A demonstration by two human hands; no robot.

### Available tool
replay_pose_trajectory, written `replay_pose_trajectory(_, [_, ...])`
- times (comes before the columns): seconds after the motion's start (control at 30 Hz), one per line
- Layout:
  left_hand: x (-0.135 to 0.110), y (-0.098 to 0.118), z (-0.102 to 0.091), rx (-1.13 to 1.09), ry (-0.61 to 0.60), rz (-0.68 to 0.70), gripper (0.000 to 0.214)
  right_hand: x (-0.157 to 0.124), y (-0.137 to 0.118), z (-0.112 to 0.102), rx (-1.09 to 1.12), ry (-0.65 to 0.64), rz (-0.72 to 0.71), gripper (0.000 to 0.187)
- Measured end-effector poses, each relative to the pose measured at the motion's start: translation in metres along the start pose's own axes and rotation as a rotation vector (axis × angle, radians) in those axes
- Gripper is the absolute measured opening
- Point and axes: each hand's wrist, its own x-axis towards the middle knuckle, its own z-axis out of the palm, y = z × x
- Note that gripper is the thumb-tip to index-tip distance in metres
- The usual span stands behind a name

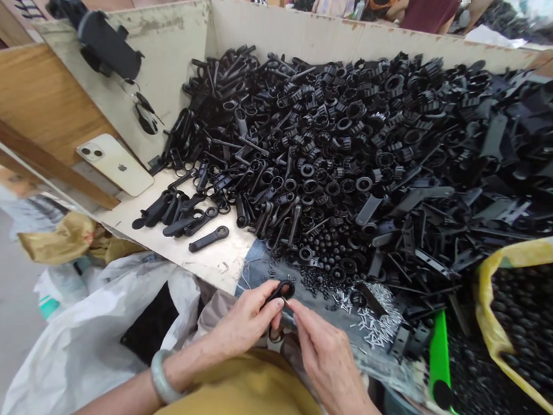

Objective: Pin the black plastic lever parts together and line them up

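Observation:
My left hand [249, 316] is closed round a black plastic part with a ring-shaped end [287, 289], held above the table's front edge. The fingertips of my right hand [325, 342] pinch together against the ring's near side. Whatever they grip is too small and covered to make out. Beyond my right hand lies a heap of small silvery pins [378, 318]. Tiny black balls [328, 248] are scattered just past the ring. To the left, several black handle-shaped pieces with a ring at one end lie on the pale board, one of them [209, 239] apart from the others.
A large pile of black plastic parts [333, 128] fills the walled table. A white phone [115, 164] leans at the left, below a black clamp-like holder [109, 44]. A green tray edge [440, 354] and yellow-rimmed bag [485, 299] stand right. A white sack [71, 357] hangs lower left.

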Motion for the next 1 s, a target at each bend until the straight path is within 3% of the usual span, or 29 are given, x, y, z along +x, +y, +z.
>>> replay_pose_trajectory(0.27, [0.001, -0.005, 0.002, 0.041, 0.011, 0.017, 0.021, 0.006, -0.004, -0.009, 0.043, -0.172, 0.132, 0.043])
replay_pose_trajectory(0.6, [0.001, -0.006, 0.007, 0.037, 0.077, -0.023, 0.018, 0.011, -0.016, -0.008, -0.159, -0.344, 0.27, 0.046])
replay_pose_trajectory(1.0, [0.001, -0.007, 0.005, 0.022, 0.067, -0.001, 0.018, 0.013, -0.025, -0.006, -0.075, -0.347, 0.309, 0.039])
